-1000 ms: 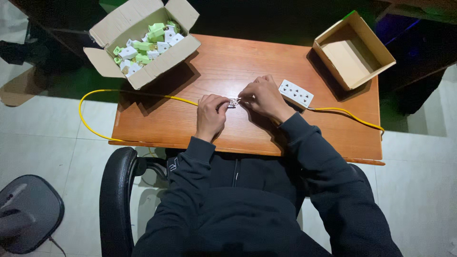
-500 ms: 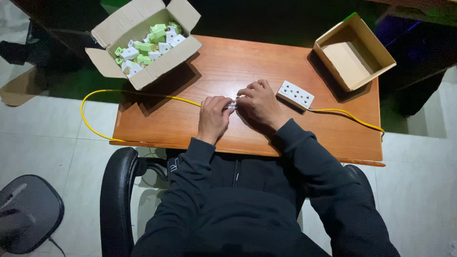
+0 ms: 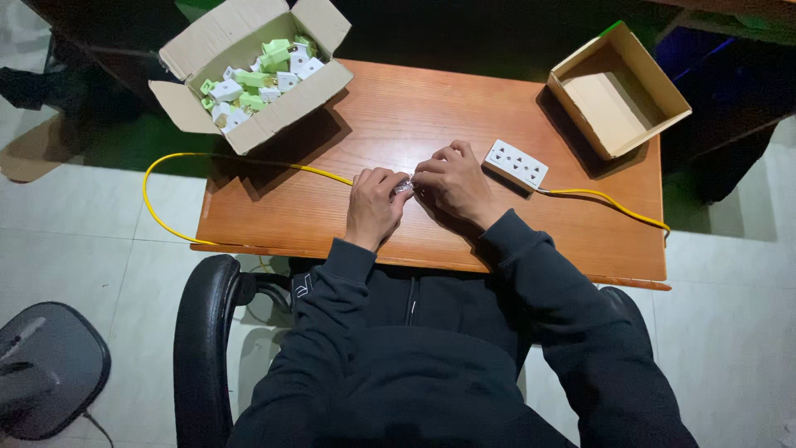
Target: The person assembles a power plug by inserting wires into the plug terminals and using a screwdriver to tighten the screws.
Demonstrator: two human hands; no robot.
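Head view, looking straight down at a seated person in a dark sweatshirt at a wooden tabletop (image 3: 398,116). Both hands meet near the middle of the tabletop. The left hand (image 3: 373,203) has its fingers curled together around the end of a yellow cable (image 3: 249,159), which runs off toward nine o'clock and loops over the tabletop's edge. The right hand (image 3: 452,184) has its fingers pinched on a small pale part (image 3: 404,186) held between the two hands; the part is mostly hidden, so its shape cannot be told. Just beside the right hand, at two o'clock from it, lies a white socket strip (image 3: 516,163) flat on the tabletop, with a second stretch of yellow cable (image 3: 609,202) leaving it toward four o'clock.

At ten o'clock on the tabletop sits an open cardboard box (image 3: 286,104) filled with green and white plugs (image 3: 253,80). At two o'clock stands a second open cardboard box (image 3: 622,87), tilted, with nothing showing inside. A black office chair (image 3: 203,332) carries the person.

Compared with the frames from a moment earlier, little has changed: the hands remain together on the same spot, and the right hand has drawn slightly closer to the left, so the fine work on the cable end appears to be continuing
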